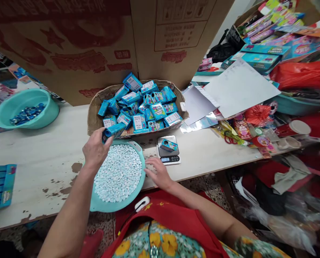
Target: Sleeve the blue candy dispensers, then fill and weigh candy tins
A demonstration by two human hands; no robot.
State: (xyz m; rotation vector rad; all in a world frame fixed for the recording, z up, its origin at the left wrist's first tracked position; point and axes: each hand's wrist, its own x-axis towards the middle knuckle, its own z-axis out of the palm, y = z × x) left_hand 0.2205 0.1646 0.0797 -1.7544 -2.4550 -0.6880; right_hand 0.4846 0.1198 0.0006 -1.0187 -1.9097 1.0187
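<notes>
My left hand [96, 147] grips a small blue box [115, 131] between thumb and fingers, above the far rim of a teal basin [140, 186] full of pale blue-white pellets [118, 172]. At the basin's right rim is my right hand [158, 173], fingers apart and nothing in it. Many blue boxes [158, 111] lie in a cut-down cardboard carton [93, 107] behind the basin. One more blue box [169, 145] rests on a small digital scale [167, 160], just beyond my right hand.
A teal bowl [51, 114] with blue wrapped pieces stands at the left. Flat blue packaging [8, 186] lies at the left edge. A big cardboard box [95, 50] stands behind; white sheets [237, 89], packets and a red bag [302, 75] crowd the right.
</notes>
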